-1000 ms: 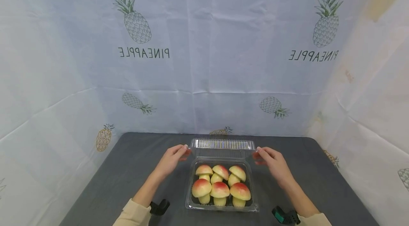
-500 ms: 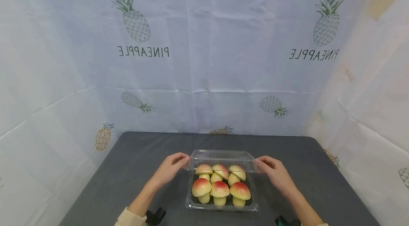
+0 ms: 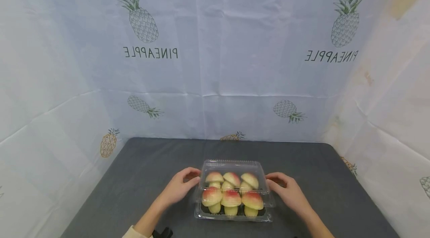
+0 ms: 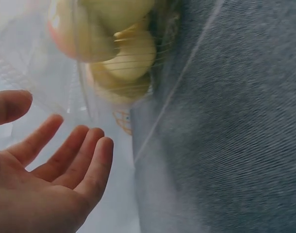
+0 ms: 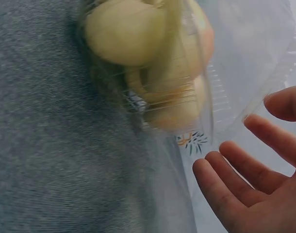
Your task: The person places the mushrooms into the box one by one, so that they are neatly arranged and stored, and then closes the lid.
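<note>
A clear plastic clamshell box (image 3: 233, 218) with a dark inner base stands on the dark table. Several yellow mushroom-shaped pieces (image 3: 231, 198) with red-tinged caps sit inside in two rows. Its clear hinged lid (image 3: 231, 165) leans forward over them, its front edge still above the box's front rim. The left hand (image 3: 179, 185) is at the lid's left side, thumb and fingers spread apart in the left wrist view. At the right side the right hand (image 3: 285, 191) has its fingers apart too, thumb and index tips right at the lid's edge in the right wrist view.
Grey-black cloth covers the table (image 3: 161, 155), whose far edge meets a pale curtain (image 3: 215, 62) printed with pineapples. More of that curtain rises at the left and right sides.
The lid has swung from standing back behind the box to forward over the mushroom-shaped pieces. Both hands came nearer with it, and their fingers have since parted from its edges.
</note>
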Demonstrator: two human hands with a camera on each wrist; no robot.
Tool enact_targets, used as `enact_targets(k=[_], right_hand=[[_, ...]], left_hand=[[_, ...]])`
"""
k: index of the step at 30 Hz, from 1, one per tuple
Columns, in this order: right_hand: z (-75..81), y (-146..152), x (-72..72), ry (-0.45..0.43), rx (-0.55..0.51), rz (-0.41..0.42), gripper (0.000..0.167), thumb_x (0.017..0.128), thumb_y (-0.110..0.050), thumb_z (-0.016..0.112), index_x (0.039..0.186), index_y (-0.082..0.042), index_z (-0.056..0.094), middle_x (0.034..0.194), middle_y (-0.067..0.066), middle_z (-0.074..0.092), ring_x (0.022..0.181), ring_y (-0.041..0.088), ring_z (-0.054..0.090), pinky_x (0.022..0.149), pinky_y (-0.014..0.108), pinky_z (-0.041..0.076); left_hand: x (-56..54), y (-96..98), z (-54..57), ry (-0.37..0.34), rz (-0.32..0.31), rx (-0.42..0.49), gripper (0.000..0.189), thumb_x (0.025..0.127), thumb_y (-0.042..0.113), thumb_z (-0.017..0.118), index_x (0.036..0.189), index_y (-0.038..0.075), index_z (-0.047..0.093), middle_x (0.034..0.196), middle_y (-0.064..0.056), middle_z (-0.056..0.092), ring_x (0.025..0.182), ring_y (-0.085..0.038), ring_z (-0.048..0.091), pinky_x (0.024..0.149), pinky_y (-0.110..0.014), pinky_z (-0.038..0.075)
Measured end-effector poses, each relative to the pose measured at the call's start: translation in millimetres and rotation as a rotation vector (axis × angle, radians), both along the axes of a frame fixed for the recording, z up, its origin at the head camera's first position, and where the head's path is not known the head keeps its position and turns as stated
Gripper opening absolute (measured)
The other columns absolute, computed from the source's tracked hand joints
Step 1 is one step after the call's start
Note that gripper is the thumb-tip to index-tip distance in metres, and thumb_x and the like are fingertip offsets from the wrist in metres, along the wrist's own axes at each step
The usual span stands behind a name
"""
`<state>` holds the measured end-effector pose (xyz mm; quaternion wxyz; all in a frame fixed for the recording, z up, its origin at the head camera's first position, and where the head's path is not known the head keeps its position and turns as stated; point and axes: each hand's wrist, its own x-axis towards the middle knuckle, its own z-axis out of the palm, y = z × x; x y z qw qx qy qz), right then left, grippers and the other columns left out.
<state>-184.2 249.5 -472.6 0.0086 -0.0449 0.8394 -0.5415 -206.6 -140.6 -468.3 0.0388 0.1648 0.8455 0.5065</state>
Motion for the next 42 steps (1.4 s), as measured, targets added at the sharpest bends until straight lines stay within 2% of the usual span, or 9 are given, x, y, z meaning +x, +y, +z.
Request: enact_targets(k=[6, 10, 14, 21, 25, 28, 33, 37, 42], right_hand=[[-7.7, -1.4, 0.2, 0.028, 0.063, -0.014, 0.030, 0.098, -0.029, 0.070, 0.122, -0.010, 0.070, 0.118, 0.004, 0.070, 0.110, 0.021, 0.064, 0.090, 0.035, 0.054], [-13.5, -0.7, -0.1, 0.036, 0.075, -0.006, 0.029, 0.097, -0.026, 0.071, 0.121, -0.009, 0.070, 0.119, 0.004, 0.070, 0.110, 0.019, 0.065, 0.089, 0.031, 0.055], [-19.5, 0.2, -1.5, 0.046, 0.045, 0.032, 0.031, 0.097, -0.022, 0.071, 0.123, -0.005, 0.068, 0.121, 0.009, 0.069, 0.107, 0.015, 0.065, 0.084, 0.028, 0.056], [-24.3, 0.6, -1.8, 0.033, -0.058, 0.093, 0.036, 0.098, -0.017, 0.069, 0.128, 0.003, 0.062, 0.123, 0.021, 0.065, 0.099, 0.009, 0.065, 0.078, 0.030, 0.060], [-26.4, -0.9, -1.2, 0.019, -0.089, 0.073, 0.037, 0.098, -0.015, 0.069, 0.128, 0.005, 0.062, 0.119, 0.020, 0.067, 0.095, 0.011, 0.067, 0.077, 0.030, 0.060], [-27.9, -2.0, -1.2, 0.017, -0.098, 0.050, 0.035, 0.097, -0.014, 0.070, 0.127, 0.004, 0.063, 0.115, 0.019, 0.068, 0.093, 0.012, 0.068, 0.076, 0.030, 0.060], [-28.2, -2.2, -1.7, 0.010, -0.099, 0.052, 0.036, 0.097, -0.014, 0.070, 0.128, 0.004, 0.062, 0.115, 0.019, 0.069, 0.092, 0.013, 0.069, 0.076, 0.030, 0.060], [-27.3, -2.0, -2.4, -0.001, -0.094, 0.060, 0.038, 0.098, -0.016, 0.070, 0.129, 0.004, 0.062, 0.116, 0.019, 0.069, 0.093, 0.013, 0.068, 0.076, 0.030, 0.060], [-26.8, -2.8, -3.5, -0.005, -0.085, 0.057, 0.038, 0.098, -0.016, 0.070, 0.129, 0.003, 0.062, 0.116, 0.018, 0.069, 0.093, 0.014, 0.068, 0.076, 0.030, 0.060]], left_hand=[[4.0, 1.0, -7.7, 0.003, -0.020, 0.026, 0.034, 0.101, 0.022, 0.065, 0.130, 0.004, 0.063, 0.127, -0.011, 0.065, 0.112, -0.029, 0.063, 0.090, -0.043, 0.055], [4.5, 2.3, -13.3, 0.017, -0.032, 0.017, 0.035, 0.100, 0.020, 0.066, 0.130, 0.003, 0.062, 0.126, -0.011, 0.064, 0.109, -0.029, 0.065, 0.091, -0.041, 0.055], [4.4, 3.5, -17.9, 0.033, -0.029, 0.003, 0.034, 0.100, 0.020, 0.067, 0.130, 0.004, 0.062, 0.124, -0.010, 0.065, 0.105, -0.027, 0.066, 0.089, -0.038, 0.055], [4.1, 5.1, -22.5, 0.040, -0.010, -0.002, 0.033, 0.100, 0.020, 0.066, 0.130, 0.007, 0.063, 0.121, -0.008, 0.065, 0.103, -0.025, 0.066, 0.087, -0.040, 0.054], [4.5, 6.4, -21.8, 0.016, -0.014, 0.011, 0.034, 0.101, 0.020, 0.065, 0.131, 0.006, 0.062, 0.119, -0.008, 0.065, 0.103, -0.024, 0.066, 0.086, -0.034, 0.055], [6.1, 7.5, -18.7, -0.012, -0.028, 0.048, 0.036, 0.103, 0.021, 0.062, 0.133, 0.002, 0.060, 0.122, -0.013, 0.065, 0.105, -0.025, 0.065, 0.083, -0.031, 0.056], [13.7, 7.3, -10.4, -0.090, -0.065, 0.101, 0.045, 0.107, 0.026, 0.053, 0.141, -0.002, 0.052, 0.136, -0.023, 0.058, 0.114, -0.032, 0.063, 0.085, -0.034, 0.058], [21.9, 5.7, -5.5, -0.158, -0.114, 0.058, 0.058, 0.106, 0.034, 0.053, 0.153, 0.002, 0.040, 0.146, -0.023, 0.048, 0.122, -0.034, 0.058, 0.090, -0.039, 0.056], [31.9, 4.8, -5.4, -0.201, -0.193, -0.022, 0.088, 0.098, 0.043, 0.067, 0.162, 0.005, 0.019, 0.156, -0.024, 0.030, 0.131, -0.039, 0.048, 0.098, -0.048, 0.052]])
